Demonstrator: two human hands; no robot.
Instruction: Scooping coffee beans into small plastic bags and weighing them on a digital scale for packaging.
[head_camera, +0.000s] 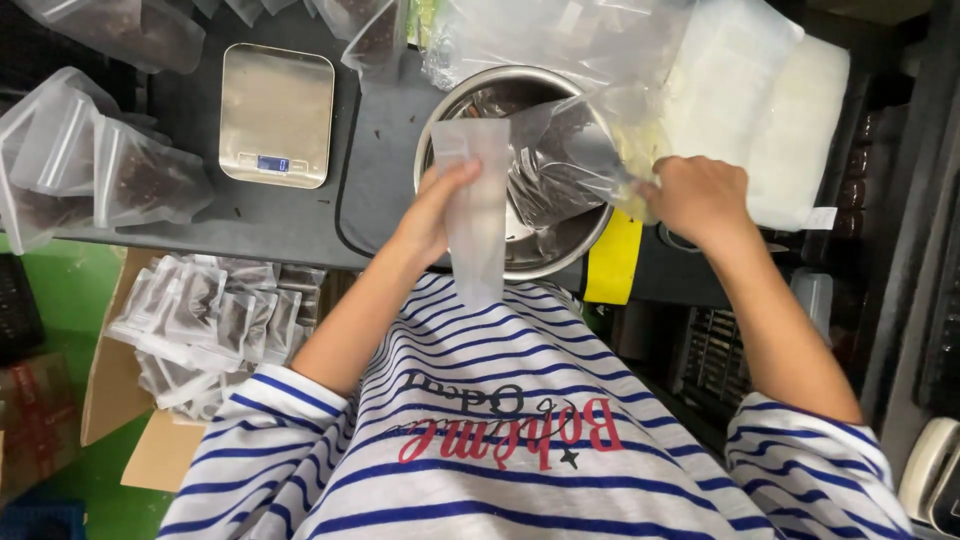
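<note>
Frosted empty pouch: my left hand pinches it upright; right hand grips clear scoop-bag over steel bowl, ready to fill

You have one view only, from the camera on your head, looking steeply down over your striped shirt at the lower edge of the frame. It sits close, so the dark counter fills the upper half. The cardboard box on the floor shows at lower left, and shelving runs down the right edge.
</note>
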